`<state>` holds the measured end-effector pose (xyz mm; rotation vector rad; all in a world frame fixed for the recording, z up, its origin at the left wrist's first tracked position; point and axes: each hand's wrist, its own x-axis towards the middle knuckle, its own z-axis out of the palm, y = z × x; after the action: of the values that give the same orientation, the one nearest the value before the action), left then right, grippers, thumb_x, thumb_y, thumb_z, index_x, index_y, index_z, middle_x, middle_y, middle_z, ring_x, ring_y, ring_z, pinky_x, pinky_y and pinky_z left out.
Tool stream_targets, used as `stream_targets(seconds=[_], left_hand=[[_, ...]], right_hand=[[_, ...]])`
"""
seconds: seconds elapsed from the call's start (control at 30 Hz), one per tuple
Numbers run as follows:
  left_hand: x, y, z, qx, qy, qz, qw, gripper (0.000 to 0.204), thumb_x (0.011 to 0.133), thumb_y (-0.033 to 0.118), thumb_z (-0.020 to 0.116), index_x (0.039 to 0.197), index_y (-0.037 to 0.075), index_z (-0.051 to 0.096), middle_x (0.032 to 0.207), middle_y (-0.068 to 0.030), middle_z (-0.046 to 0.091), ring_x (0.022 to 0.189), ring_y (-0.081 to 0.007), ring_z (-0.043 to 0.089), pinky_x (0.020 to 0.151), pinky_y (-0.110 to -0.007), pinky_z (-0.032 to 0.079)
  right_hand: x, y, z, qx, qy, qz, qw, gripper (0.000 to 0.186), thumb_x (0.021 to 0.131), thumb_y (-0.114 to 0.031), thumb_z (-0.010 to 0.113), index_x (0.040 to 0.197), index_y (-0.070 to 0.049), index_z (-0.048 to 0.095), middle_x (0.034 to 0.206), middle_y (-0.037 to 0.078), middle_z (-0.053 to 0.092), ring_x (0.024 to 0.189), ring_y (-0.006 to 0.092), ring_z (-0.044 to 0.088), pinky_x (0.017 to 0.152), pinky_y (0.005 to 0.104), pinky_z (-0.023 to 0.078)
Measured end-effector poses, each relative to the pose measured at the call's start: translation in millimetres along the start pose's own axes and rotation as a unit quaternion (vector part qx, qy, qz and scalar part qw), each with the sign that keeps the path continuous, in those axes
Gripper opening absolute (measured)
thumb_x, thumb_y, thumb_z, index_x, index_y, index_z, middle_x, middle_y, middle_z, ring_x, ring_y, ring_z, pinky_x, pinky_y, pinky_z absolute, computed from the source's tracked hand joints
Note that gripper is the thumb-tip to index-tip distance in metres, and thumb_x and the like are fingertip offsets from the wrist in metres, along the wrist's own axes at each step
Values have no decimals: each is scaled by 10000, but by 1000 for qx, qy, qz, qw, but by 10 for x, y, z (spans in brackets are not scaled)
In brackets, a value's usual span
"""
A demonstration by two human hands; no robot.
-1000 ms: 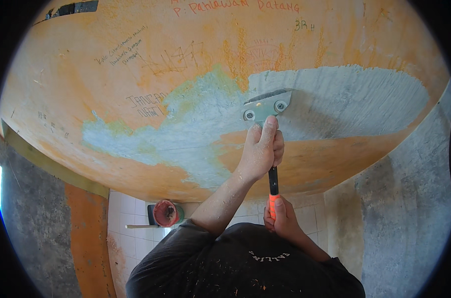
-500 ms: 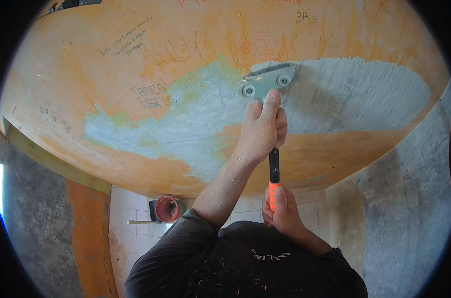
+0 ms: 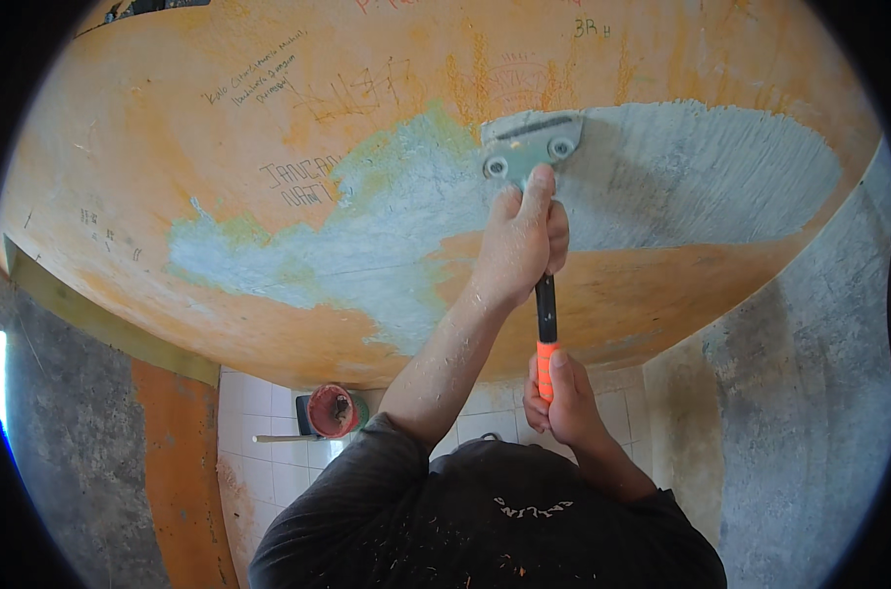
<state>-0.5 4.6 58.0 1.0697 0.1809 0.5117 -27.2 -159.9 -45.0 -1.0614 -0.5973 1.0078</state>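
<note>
A long-handled scraper is held against an orange-painted surface overhead. The left hand is wrapped around the upper part of the black shaft, its fingers clamped together on it, with the forefinger stretched up along the shaft so that its tip touches the metal blade head just below two round bolts. The right hand is closed around the lower end of the tool, where the orange grip shows just above its thumb; the thumb is laid along the grip and the other fingers are curled behind it.

The blade edge is pressed flat to the surface just above the left forefinger. To the right of the fingers a wide grey patch has been bared, marked with fine parallel lines. To the left of the fingers a paler, bluish-grey patch with ragged edges is spread across the orange coat. Handwriting is seen on the orange paint well to the left of and above the fingers.

Pale dust and small flakes are scattered over the left forearm and over the dark shirt below both hands. Below and to the left of the left elbow a red bucket is seen on a white tiled floor. A rough grey wall stands to the right of the right hand.
</note>
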Motion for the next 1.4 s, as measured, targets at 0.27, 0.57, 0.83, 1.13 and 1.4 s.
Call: stream_targets(seconds=[0.27,0.57,0.83,1.13,1.4], left_hand=[[4,-82,-116,11,-10,-28,1000,341,1026,427,455,855,136,408,555,67,297,430,-51,267,395,-242,241],[50,38,-41,29,-16,19,999,369,1024,450,445,819,149,380,555,62,293,435,-51,274,396,-239,234],[-65,-117,-168,29,-6,-24,999,383,1029,456,428,804,151,371,564,64,293,451,-51,282,408,-242,248],[-72,-75,-180,16,-3,-32,999,376,1033,451,420,804,156,372,560,74,285,448,-44,263,404,-236,228],[10,42,-127,53,4,19,998,374,1033,434,431,795,153,369,543,73,295,426,-43,280,376,-242,240]], right_hand=[[-28,93,83,-3,34,32,999,482,1044,-485,273,839,-73,416,511,-4,366,384,93,379,376,258,352],[96,-42,-41,-13,9,0,1000,483,1050,-467,267,830,-65,418,515,-2,373,389,89,367,385,252,348],[-19,174,45,-29,46,27,998,463,1053,-456,264,845,-69,410,524,2,379,386,92,380,380,252,351],[19,107,144,-64,66,24,995,412,1057,-414,276,855,-78,404,530,0,381,394,90,379,384,255,350],[117,52,164,-64,37,17,997,491,1037,-521,247,861,-88,397,508,6,347,389,106,355,376,279,335]])
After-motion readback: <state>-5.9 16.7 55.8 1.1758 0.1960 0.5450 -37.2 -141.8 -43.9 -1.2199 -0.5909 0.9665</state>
